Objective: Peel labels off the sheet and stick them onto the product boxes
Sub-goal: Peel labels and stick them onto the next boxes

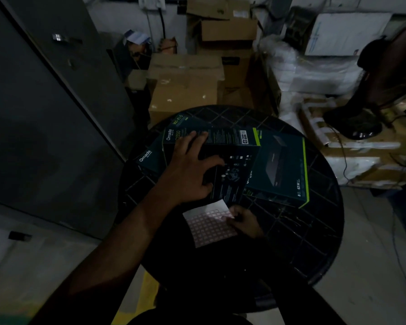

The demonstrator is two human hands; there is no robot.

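A white sheet (209, 225) with a grid of small pink labels lies on the near part of a round dark table (314, 242). My right hand (243, 221) rests on the sheet's right edge, fingertips pinching at the labels. Several dark teal product boxes lie overlapped on the table's far half. My left hand (192, 165) lies spread on the middle box (232, 165), fingers loosely bent over its top face. A second box (281, 165) with a green edge lies to the right. Another box (148, 160) sticks out on the left, partly under my left hand.
Brown cardboard cartons (185, 85) are stacked right behind the table. White wrapped bundles (314, 73) and taped cartons (361, 151) fill the right side, with a dark fan-like stand (354, 123) and loose cables on them. A grey metal cabinet (45, 113) stands at left.
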